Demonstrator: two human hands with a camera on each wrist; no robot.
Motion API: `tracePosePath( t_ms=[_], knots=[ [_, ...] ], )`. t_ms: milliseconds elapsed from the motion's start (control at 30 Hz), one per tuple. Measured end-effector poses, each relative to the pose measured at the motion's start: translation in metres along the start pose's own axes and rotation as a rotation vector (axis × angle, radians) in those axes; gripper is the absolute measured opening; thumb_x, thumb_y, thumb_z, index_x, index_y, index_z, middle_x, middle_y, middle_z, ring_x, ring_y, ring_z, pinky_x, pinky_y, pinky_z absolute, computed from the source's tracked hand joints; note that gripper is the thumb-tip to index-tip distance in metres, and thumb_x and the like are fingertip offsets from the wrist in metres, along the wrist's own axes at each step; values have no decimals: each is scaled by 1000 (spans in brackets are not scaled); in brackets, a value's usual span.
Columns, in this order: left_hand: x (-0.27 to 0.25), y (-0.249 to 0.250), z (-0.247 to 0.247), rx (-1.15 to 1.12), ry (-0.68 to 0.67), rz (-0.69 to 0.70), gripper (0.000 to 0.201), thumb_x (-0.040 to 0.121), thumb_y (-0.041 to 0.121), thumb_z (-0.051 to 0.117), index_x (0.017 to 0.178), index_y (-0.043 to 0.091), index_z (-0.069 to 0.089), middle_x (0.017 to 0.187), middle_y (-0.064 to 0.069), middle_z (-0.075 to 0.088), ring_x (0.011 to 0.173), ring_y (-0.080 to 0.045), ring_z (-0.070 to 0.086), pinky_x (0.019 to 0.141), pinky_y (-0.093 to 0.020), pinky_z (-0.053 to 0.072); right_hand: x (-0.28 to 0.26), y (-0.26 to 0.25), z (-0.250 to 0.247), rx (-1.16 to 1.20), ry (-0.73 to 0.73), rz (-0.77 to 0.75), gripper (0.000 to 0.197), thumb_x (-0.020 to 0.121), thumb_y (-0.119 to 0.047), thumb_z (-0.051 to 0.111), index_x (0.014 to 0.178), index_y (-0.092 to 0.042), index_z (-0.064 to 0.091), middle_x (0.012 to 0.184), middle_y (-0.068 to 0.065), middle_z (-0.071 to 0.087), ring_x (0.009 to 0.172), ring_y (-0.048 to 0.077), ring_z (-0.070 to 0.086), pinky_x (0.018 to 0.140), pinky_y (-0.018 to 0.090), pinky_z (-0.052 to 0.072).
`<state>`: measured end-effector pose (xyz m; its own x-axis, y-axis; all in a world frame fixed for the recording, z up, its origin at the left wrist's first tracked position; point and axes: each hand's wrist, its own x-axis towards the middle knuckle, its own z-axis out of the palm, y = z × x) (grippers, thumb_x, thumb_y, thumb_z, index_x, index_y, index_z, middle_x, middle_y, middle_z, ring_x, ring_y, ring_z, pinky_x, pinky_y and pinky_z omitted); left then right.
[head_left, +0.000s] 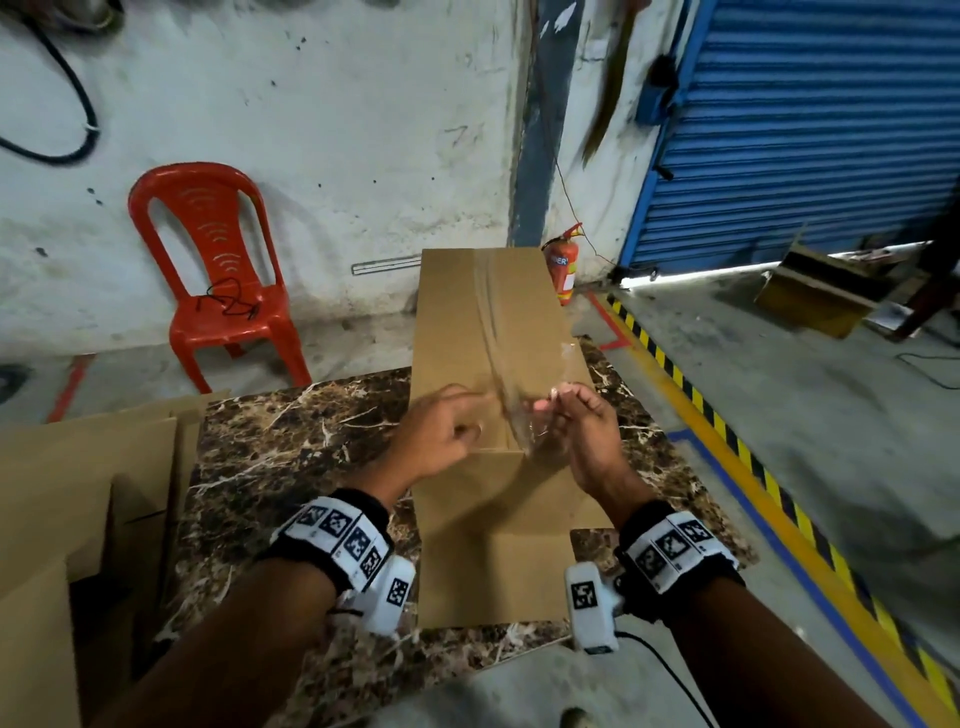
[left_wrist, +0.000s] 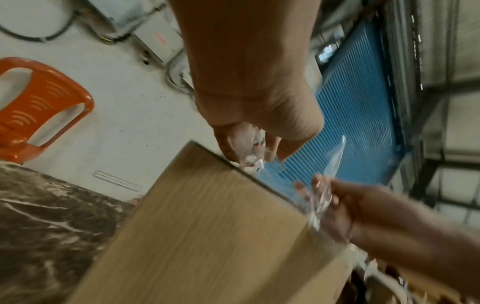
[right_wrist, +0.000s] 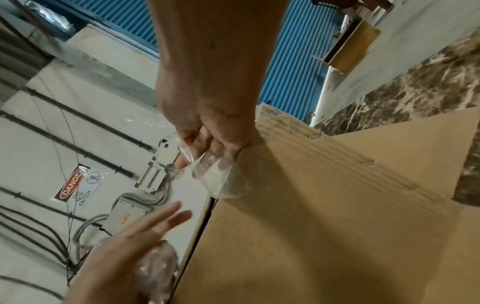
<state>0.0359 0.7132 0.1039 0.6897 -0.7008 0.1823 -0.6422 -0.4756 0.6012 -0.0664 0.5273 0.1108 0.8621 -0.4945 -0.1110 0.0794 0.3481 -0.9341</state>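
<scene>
A long cardboard box (head_left: 498, 338) lies on a brown, white-veined marble table (head_left: 291, 452), with bare tabletop showing left, right and in front of the box. Further left of the box, flattened cardboard sheets (head_left: 88, 467) cover the table's edge.

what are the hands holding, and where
The right hand pinches the lifted near end of the clear tape strip; the rest is stuck to the cardboard box. The left hand holds a crumpled tape wad.

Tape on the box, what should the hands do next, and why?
Probably the right hand should pull the clear tape farther along the box: it pinches the lifted near end, while the far stretch looks stuck along the seam.
</scene>
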Motion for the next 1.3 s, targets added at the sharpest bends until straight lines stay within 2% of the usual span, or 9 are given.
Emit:
tracePosePath(
  t_ms=[133,233,400,500,633,767,933,1100,1300],
  knots=[
    [2,-5,18,216,29,45,50,88,44,59,134,26,58,128,7,56,106,-13,58,86,-33,53,6,3,-4,78,41,15,20,101,-12,50,83,-11,58,67,4,58,70,20,56,85,50,51],
    [6,-5,22,325,24,51,54,86,63,54,130,32,59,127,12,52,104,-10,56,78,-30,54,9,-4,-8,39,91,-30,21,101,-12,51,82,-11,57,64,2,53,60,14,48,74,44,54],
    [11,-8,24,412,-50,37,80,76,86,24,128,36,60,128,12,45,108,-9,52,76,-32,54,24,-7,-38,-422,187,-207,21,96,-12,56,76,-18,60,63,-1,56,56,13,50,58,31,43],
    [13,-5,27,432,-32,-2,91,68,94,20,125,37,62,127,14,45,107,-8,51,77,-36,55,23,-8,-42,-741,9,-234,10,92,-19,59,101,-22,60,95,1,61,86,15,57,73,33,48],
    [14,4,28,435,43,-89,83,71,90,36,128,34,61,132,9,48,114,-13,51,79,-32,54,17,9,-46,-1447,-219,-414,64,83,-43,72,139,-20,50,135,7,43,120,24,37,102,36,34],
    [19,13,29,471,79,-181,76,76,83,44,133,34,56,146,5,42,127,-16,46,82,-32,53,20,11,-63,-1210,-254,-503,23,84,-25,75,107,-22,75,126,3,59,114,22,53,92,21,37],
    [22,17,29,511,41,-227,89,68,90,38,135,33,55,149,5,39,127,-15,47,87,-36,54,27,-13,-77,-958,-161,-431,11,88,-4,68,91,-12,76,102,-5,68,88,6,65,77,6,46],
    [20,27,30,499,78,-301,92,66,90,36,134,31,55,148,4,38,126,-17,50,89,-37,52,44,-17,-115,-467,65,-54,14,91,7,60,89,-7,62,92,16,67,78,28,68,63,38,59],
    [22,33,46,479,144,-360,78,79,76,51,135,21,56,143,-6,42,120,-24,54,90,-36,50,64,-8,-111,-407,273,15,27,91,9,56,83,-16,60,88,14,70,69,32,72,55,35,57]
  ],
)
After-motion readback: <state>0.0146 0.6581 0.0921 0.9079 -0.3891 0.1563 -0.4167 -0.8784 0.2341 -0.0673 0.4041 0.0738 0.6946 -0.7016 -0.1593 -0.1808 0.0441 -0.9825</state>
